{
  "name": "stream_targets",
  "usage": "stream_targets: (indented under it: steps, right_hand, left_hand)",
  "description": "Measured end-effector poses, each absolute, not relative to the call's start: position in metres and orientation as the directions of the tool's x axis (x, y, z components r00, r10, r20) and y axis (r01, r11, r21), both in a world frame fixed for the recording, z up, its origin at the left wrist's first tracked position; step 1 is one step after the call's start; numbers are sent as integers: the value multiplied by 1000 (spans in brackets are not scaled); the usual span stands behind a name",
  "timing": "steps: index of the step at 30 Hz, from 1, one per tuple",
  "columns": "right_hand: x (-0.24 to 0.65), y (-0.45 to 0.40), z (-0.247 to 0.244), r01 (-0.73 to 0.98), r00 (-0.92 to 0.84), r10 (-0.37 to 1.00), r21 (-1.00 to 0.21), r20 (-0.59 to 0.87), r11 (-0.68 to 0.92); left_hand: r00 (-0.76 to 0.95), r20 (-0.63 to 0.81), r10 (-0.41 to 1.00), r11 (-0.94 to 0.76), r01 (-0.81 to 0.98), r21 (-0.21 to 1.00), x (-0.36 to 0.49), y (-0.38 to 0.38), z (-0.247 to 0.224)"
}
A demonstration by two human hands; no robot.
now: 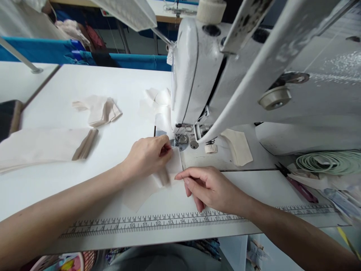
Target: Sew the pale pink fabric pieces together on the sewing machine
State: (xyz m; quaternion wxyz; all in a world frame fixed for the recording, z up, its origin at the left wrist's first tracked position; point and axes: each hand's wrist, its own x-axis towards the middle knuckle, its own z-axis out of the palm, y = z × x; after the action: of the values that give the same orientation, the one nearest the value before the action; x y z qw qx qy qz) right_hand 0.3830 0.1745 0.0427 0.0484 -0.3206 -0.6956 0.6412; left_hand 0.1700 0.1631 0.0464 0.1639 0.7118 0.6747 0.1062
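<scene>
Machine (194, 71) looming nearest, cloth (176, 162) just in front of it is best kept flat and unstretched, left grip (148, 154) pinching it, right grip (211, 190) at its edge, hold unclear.

Both forearms reach inward, the left hand (150, 156) curled with bunched fingers, the right hand's (213, 188) index finger extended.

Tabletop (126, 84) room leftward (between fabrics (98, 111)), sewing machine (208, 67) rightward

Cloth stack (47, 147) lies left of the sewing machine (214, 71).
</scene>
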Motion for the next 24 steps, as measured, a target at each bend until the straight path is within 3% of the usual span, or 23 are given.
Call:
stream_targets:
  steps: [2, 3, 5, 7, 10, 13, 24]
  right_hand:
    - [383, 177, 42, 379, -802, 577, -878, -155, 291]
    - [383, 179, 41, 378, -803, 595, -799, -31, 468]
    - [381, 182, 38, 403, -801, 574, -555, 170, 728]
    - [378, 185, 33, 438, -808, 528, -333, 260, 835]
    - [372, 187, 29, 471, -830, 491, -141, 265, 871]
    - [367, 187, 28, 493, -838, 489, -48, 241, 869]
    - [361, 179, 28, 530, -829, 504, 54, 243, 846]
  left_hand:
    - [66, -66, 996, -37, 927, 374, 170, 163, 46]
    - [66, -62, 996, -38, 927, 374, 170, 163, 46]
    - [66, -59, 996, -39, 926, 375, 170, 163, 46]
    - [64, -57, 996, -38, 926, 376, 169, 163, 45]
    - [69, -54, 996, -43, 922, 384, 169, 163, 44]
    - [75, -36, 997, -55, 922, 383, 168, 163, 43]
    - [74, -32, 997, -56, 923, 380, 167, 163, 44]
